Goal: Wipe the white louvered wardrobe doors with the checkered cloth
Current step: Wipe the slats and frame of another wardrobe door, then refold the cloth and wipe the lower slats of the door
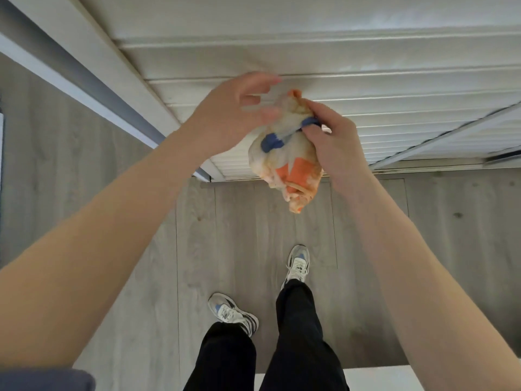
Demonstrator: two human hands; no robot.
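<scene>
Cloth [284,162], bunched, orange and blue, hangs from my right grip [335,148], which pinches its top. My left grip [225,117] is wide, just beside it; the louvered wardrobe door [310,60] stands behind both.

R hand [335,145] grips bunched cloth [284,162] in mid-air, fingers curled round its right side; cloth is whitish w/ orange and blue patches, and hangs down below the hand. L hand [228,114] is just left of it, fingers loosely curved and spread, motion-blurred; thumb tip sits at cloth's upper edge, contact unclear. Behind both: white louvered doors [366,60], slats running across, cloth apart from them. Below: grey wood-look floor [239,227]. Black trousers [298,334], white/grey shoes, R shoe [298,263] nearer the doors than L shoe [232,313]. Dark sleeve [45,380] at bottom-left corner.
</scene>
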